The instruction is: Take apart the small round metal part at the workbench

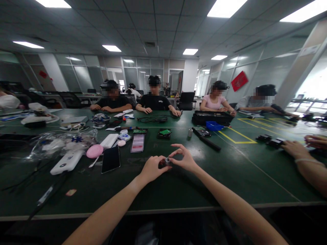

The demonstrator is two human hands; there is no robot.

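Observation:
A small round metal part (167, 160) is held just over the green table, in front of me. My left hand (152, 168) curls around it from the left, with thumb and fingers closed on its sides. From the right, my right hand (186, 159) pinches at the same part with its fingertips, while its upper fingers stay raised and curved. The fingers partly cover the part, and its exact kind is too small to make out. Beyond my hands lie an opened hard drive (164, 133) with a green board and a short metal cylinder (190, 132) standing upright.
Left of my hands lie a black phone (110, 160), a lit phone (137, 143), a pink round lid (94, 151), a white device (66, 162) and clear plastic bags. A blue tray (214, 126) and a black bar (209, 143) are ahead right. Other people sit around the table.

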